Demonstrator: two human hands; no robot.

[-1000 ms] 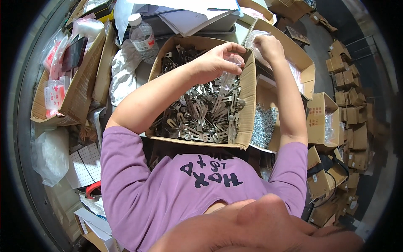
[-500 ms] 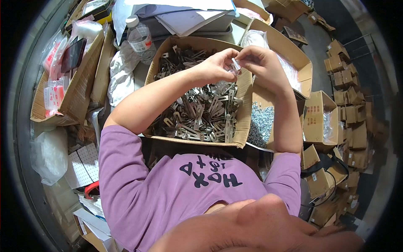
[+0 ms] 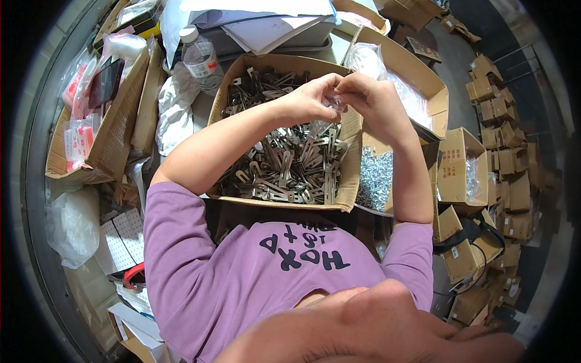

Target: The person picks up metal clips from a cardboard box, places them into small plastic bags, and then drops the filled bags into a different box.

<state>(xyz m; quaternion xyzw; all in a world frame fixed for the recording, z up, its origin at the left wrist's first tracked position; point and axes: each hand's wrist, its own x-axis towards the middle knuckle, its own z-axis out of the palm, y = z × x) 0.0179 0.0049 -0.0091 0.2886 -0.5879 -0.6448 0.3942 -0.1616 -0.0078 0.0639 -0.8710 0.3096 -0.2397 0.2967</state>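
Left hand (image 3: 308,97), right hand (image 3: 369,100): both pinching one clear plastic bag (image 3: 334,104) above one cardboard box (image 3: 348,157) of metal brackets (image 3: 284,163).

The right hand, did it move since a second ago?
Yes. The right hand came left, away from the box of screws, and now meets the left hand on a small clear bag above the cardboard box of metal brackets.

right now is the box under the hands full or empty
Well filled: the open cardboard box holds a deep heap of flat metal brackets across its floor.
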